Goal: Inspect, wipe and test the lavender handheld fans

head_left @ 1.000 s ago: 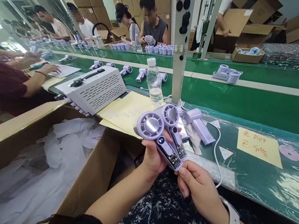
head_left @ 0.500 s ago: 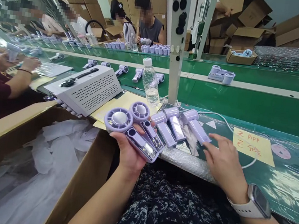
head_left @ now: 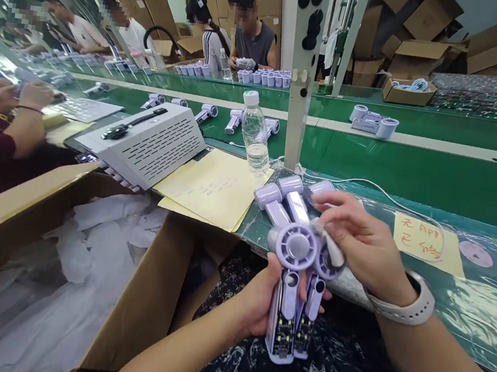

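My left hand (head_left: 261,302) is wrapped round two lilac handheld fans, held upright above my lap. The front fan (head_left: 298,246) and the rear fan (head_left: 312,299) both have uncovered handles, with circuit boards showing low down. Over the rear fan's head, my right hand (head_left: 366,242) pinches a crumpled white cloth or tissue (head_left: 334,254), which partly covers that head. Just behind, several more lilac fans (head_left: 269,196) lie on the green table edge, partly hidden by my right hand and the held fans.
An open carton (head_left: 168,285) with white plastic bags stands at my left. Behind it are a grey metal box (head_left: 158,145), yellow paper (head_left: 212,187) and a water bottle (head_left: 256,142) beside a post (head_left: 296,113). A green conveyor (head_left: 414,164) carries fans; co-workers sit beyond and left.
My left hand has brought the two fans rightward and down, turning them upright. My right hand has picked up the white cloth or tissue from among the table fans and brought it to the rear fan.
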`<action>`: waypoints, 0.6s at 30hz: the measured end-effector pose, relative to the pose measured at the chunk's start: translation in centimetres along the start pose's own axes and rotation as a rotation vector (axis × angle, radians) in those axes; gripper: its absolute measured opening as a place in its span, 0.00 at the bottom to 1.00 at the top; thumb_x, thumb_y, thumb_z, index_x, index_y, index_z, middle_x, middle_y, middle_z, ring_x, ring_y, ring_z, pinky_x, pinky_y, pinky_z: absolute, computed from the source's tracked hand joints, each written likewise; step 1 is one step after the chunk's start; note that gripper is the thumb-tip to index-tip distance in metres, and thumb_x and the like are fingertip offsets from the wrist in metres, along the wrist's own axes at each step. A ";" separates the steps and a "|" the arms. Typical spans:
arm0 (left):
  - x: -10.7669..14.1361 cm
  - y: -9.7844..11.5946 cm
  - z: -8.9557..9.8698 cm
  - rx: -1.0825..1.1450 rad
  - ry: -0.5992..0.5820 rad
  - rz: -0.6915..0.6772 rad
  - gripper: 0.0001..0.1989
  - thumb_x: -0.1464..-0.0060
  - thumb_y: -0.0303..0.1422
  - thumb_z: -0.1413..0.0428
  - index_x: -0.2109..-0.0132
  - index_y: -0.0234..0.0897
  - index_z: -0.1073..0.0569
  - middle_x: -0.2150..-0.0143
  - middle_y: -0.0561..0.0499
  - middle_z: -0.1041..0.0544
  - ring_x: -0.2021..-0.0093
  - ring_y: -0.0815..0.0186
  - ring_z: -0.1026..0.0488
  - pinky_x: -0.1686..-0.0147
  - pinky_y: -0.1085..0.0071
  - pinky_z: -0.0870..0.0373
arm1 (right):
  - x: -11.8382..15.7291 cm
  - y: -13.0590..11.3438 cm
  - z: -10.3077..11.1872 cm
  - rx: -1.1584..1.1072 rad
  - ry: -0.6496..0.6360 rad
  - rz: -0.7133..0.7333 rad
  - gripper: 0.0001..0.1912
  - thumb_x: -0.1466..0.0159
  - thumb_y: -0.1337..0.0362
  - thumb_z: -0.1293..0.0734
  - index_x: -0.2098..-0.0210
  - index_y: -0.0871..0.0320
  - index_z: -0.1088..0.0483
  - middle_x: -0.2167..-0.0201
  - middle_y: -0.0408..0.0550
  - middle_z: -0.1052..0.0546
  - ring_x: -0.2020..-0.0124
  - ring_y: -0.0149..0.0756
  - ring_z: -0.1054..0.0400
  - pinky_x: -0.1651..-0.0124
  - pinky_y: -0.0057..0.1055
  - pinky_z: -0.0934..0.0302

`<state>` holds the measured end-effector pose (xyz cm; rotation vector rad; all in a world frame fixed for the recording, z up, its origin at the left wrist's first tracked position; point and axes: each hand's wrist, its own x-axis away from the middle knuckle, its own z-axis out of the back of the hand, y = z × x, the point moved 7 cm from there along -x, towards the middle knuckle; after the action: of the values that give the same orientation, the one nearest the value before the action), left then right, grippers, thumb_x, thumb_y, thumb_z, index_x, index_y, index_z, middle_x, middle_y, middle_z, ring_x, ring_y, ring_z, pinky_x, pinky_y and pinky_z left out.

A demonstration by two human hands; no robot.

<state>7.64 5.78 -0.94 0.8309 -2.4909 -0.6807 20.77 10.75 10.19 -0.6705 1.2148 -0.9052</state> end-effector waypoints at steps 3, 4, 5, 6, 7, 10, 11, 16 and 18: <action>0.0 -1.1 -0.4 -0.035 -0.029 0.129 0.41 0.66 0.71 0.41 0.74 0.31 0.26 0.62 0.39 0.18 0.65 0.61 0.22 0.63 0.68 0.25 | -0.3 -0.5 -1.8 -0.153 -0.397 -0.054 0.06 0.31 0.63 0.32 0.58 0.50 0.22 0.41 0.49 0.26 0.42 0.44 0.30 0.41 0.44 0.34; 0.1 -1.3 -0.5 -0.039 -0.040 0.161 0.41 0.67 0.71 0.40 0.75 0.31 0.27 0.62 0.39 0.18 0.66 0.61 0.22 0.63 0.68 0.25 | -0.3 -0.2 -2.1 -0.176 -0.479 -0.101 0.10 0.32 0.62 0.31 0.52 0.49 0.23 0.40 0.50 0.27 0.41 0.45 0.30 0.41 0.43 0.34; 0.1 -1.5 -0.6 -0.039 -0.049 0.189 0.40 0.67 0.70 0.40 0.75 0.31 0.27 0.62 0.40 0.19 0.66 0.61 0.22 0.63 0.68 0.25 | -0.3 0.2 -2.3 -0.193 -0.549 -0.153 0.17 0.33 0.61 0.30 0.45 0.48 0.26 0.39 0.50 0.27 0.40 0.45 0.31 0.41 0.43 0.34; 0.2 -1.8 -0.7 -0.036 -0.060 0.218 0.40 0.67 0.70 0.39 0.74 0.31 0.27 0.62 0.40 0.19 0.65 0.60 0.22 0.64 0.68 0.25 | -0.3 0.5 -2.5 -0.204 -0.624 -0.203 0.24 0.35 0.60 0.28 0.40 0.48 0.29 0.39 0.51 0.26 0.40 0.46 0.30 0.41 0.42 0.33; 0.3 -2.0 -0.6 -0.028 -0.070 0.240 0.39 0.66 0.69 0.38 0.73 0.31 0.27 0.62 0.39 0.19 0.65 0.60 0.21 0.63 0.67 0.25 | -0.1 0.8 -2.8 -0.207 -0.701 -0.247 0.30 0.37 0.59 0.26 0.36 0.49 0.32 0.41 0.51 0.25 0.42 0.46 0.29 0.43 0.41 0.32; 0.3 -2.5 -0.3 -0.005 -0.101 0.246 0.38 0.61 0.67 0.38 0.72 0.30 0.26 0.62 0.38 0.19 0.64 0.59 0.21 0.63 0.67 0.26 | 0.5 1.4 -3.8 -0.159 -0.858 -0.334 0.32 0.40 0.57 0.24 0.38 0.54 0.30 0.52 0.49 0.20 0.55 0.42 0.23 0.55 0.33 0.28; 0.3 -2.6 0.0 -0.003 -0.101 0.234 0.37 0.60 0.67 0.38 0.73 0.30 0.26 0.62 0.38 0.18 0.64 0.59 0.21 0.63 0.66 0.27 | 0.5 1.5 -3.9 -0.133 -0.859 -0.348 0.31 0.40 0.56 0.24 0.40 0.55 0.29 0.55 0.49 0.20 0.59 0.40 0.24 0.59 0.31 0.28; 0.5 -2.6 1.2 -0.017 -0.030 0.203 0.36 0.57 0.65 0.39 0.73 0.30 0.25 0.62 0.37 0.18 0.65 0.59 0.20 0.63 0.67 0.26 | 0.6 1.3 -5.1 -0.031 -0.808 -0.323 0.23 0.32 0.48 0.33 0.46 0.58 0.28 0.60 0.49 0.20 0.66 0.36 0.26 0.65 0.29 0.33; 0.5 -2.7 1.4 -0.009 -0.012 0.211 0.37 0.57 0.65 0.39 0.70 0.29 0.24 0.62 0.37 0.18 0.65 0.58 0.21 0.62 0.66 0.26 | 0.3 1.2 -5.4 0.016 -0.787 -0.246 0.24 0.28 0.46 0.39 0.48 0.59 0.26 0.59 0.51 0.19 0.62 0.38 0.25 0.60 0.31 0.33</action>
<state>7.74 4.04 -3.44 0.5506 -2.5375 -0.6240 15.87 11.23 7.76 -1.0507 0.4274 -0.7341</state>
